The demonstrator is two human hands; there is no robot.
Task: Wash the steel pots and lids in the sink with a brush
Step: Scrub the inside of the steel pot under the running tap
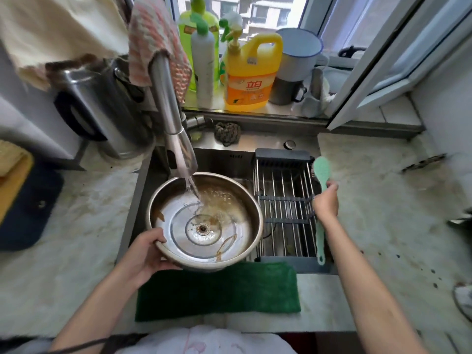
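Note:
A steel pot point(176, 200) with brown stains is held over the sink point(219, 157), and a steel lid point(204, 227) lies upside down inside it. My left hand point(148, 251) grips the pot's near-left rim. Water from the faucet point(176, 139) pours into the pot and foams at its far side. My right hand point(325, 200) holds a light green brush point(322, 169) by its long handle above the drain rack point(283, 213), brush head pointing away from me. The handle's end hangs down near the sink's front edge.
A green cloth point(217, 290) lies over the sink's front edge. Detergent bottles point(250, 72), an enamel mug point(298, 52) and a steel scourer point(227, 132) sit behind the sink. A steel kettle point(102, 106) stands at the left. Marble counter point(383, 200) flanks both sides.

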